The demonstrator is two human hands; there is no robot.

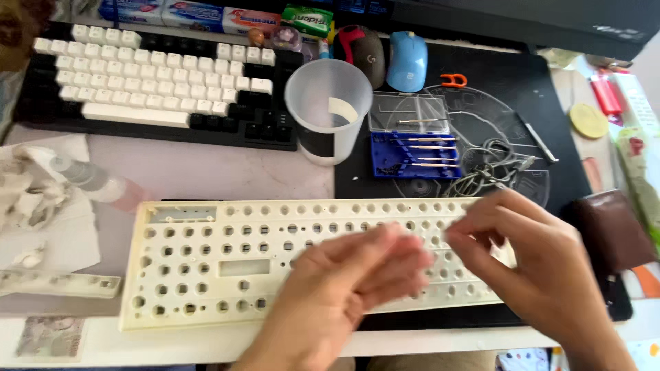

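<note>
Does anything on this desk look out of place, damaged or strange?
Yes. The cream keyboard frame under the left hand and right hand has no keys, only bare holes, and looks yellowed. It lies slightly askew. Crumpled tissues sit at its left, and a grey cable lies tangled behind.

A pale desk top (206, 172) carries everything here. Under both hands lies a cream plastic keyboard shell full of round holes (206, 261), partly on a black desk mat (536, 89). Beyond the hands stands a clear plastic measuring cup (328, 110), with a blue case of small screwdrivers (412, 154) just beside it. Farther off lies a black keyboard with white keycaps (151, 75). Well out to the left of the hands sit crumpled white tissues (34, 192).
</note>
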